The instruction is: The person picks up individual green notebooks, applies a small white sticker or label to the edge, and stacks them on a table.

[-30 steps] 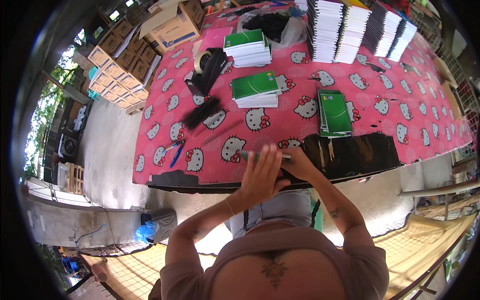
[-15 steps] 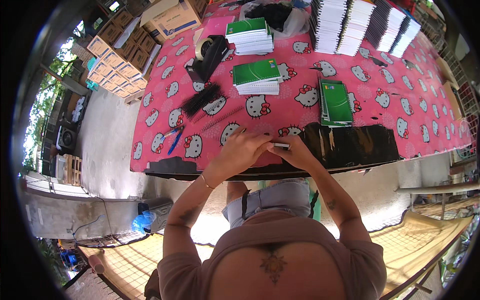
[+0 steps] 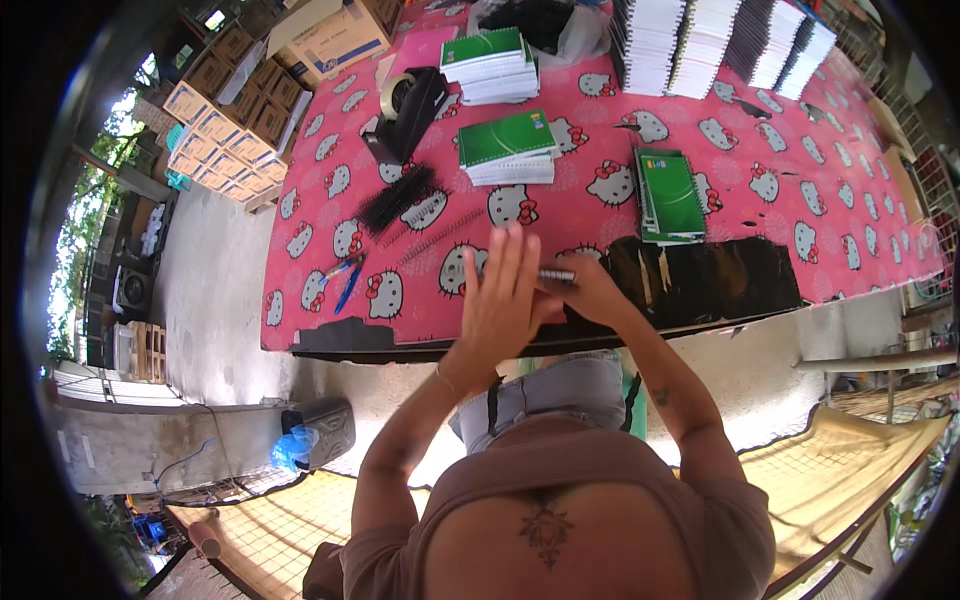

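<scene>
Near the table's front edge, my right hand (image 3: 597,292) grips a small spiral notebook (image 3: 557,274), of which only a narrow coiled edge shows between my hands. Flat against its left end lies my left hand (image 3: 503,300), fingers stretched out and pointing away from me. The rest of the notebook is hidden. Left of my hands are several loose black binding coils (image 3: 396,200) and blue-handled pliers (image 3: 349,285). Green-covered notebooks (image 3: 507,140) make a stack beyond my hands, and a smaller pile of green spiral notebooks (image 3: 670,195) lies to the right.
A black tape dispenser (image 3: 405,115) stands at the back left, near another green notebook stack (image 3: 488,65). Tall stacks of spiral-bound notebooks (image 3: 650,50) fill the back right. A black patch (image 3: 700,285) covers the pink tablecloth's front edge. Cartons (image 3: 230,130) are piled beyond the table's left side.
My left hand has gone from curled fingers at the notebook to stretched, flat fingers against it. The right hand keeps its grip, and the coiled edge now shows more.
</scene>
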A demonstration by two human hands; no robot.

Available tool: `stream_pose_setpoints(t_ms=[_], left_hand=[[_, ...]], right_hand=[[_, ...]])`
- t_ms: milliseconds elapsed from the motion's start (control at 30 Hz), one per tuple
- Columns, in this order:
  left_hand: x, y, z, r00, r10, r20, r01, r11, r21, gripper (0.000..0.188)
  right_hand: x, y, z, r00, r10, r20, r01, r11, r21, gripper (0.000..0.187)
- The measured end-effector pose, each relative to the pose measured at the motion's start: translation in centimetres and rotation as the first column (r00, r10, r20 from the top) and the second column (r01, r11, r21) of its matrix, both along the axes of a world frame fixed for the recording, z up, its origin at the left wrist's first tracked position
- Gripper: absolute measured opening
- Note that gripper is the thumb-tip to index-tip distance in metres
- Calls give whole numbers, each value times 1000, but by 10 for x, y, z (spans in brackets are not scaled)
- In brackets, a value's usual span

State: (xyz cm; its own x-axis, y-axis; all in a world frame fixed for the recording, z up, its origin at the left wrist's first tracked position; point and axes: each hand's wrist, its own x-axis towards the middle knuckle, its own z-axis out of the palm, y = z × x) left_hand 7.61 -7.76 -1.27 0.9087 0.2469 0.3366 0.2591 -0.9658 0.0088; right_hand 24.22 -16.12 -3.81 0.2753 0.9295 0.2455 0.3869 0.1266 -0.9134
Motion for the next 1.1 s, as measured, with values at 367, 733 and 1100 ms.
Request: stream_pose_setpoints(t_ms=[367, 733, 1100], left_hand=[[19, 30, 17, 929, -94, 357, 130, 988, -79, 25], [18, 22, 17, 906, -83, 416, 165, 972, -167, 26], [15, 30, 78, 934, -250, 256, 325, 892, -315, 23]], right_hand=[[4, -4, 17, 998, 29, 55, -27, 999, -34, 39], [39, -26, 31, 998, 43, -45, -42, 999, 14, 14], [2, -39, 69, 989, -136, -55, 145, 966, 215, 35]])
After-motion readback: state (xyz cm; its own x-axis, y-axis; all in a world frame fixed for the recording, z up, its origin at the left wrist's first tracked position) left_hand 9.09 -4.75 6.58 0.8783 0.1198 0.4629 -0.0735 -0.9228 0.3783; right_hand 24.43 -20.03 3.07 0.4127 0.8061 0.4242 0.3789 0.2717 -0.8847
